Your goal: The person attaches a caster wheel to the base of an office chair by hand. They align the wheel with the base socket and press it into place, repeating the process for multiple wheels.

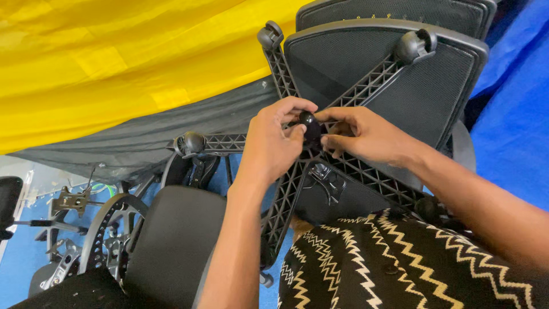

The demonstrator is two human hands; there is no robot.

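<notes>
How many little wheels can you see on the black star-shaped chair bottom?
3 show clearly: one caster at the top, one caster at the upper right, one caster on the left arm. Others may be hidden behind the zigzag-patterned cloth and forearms.

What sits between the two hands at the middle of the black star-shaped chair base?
In the head view, a small rounded black part sits at the hub of the chair base, pinched between the left hand and right hand.

One head-worn camera looks down and forward from close above the person's lap. It faces an upturned chair base, close enough to fill mid-frame.
</notes>
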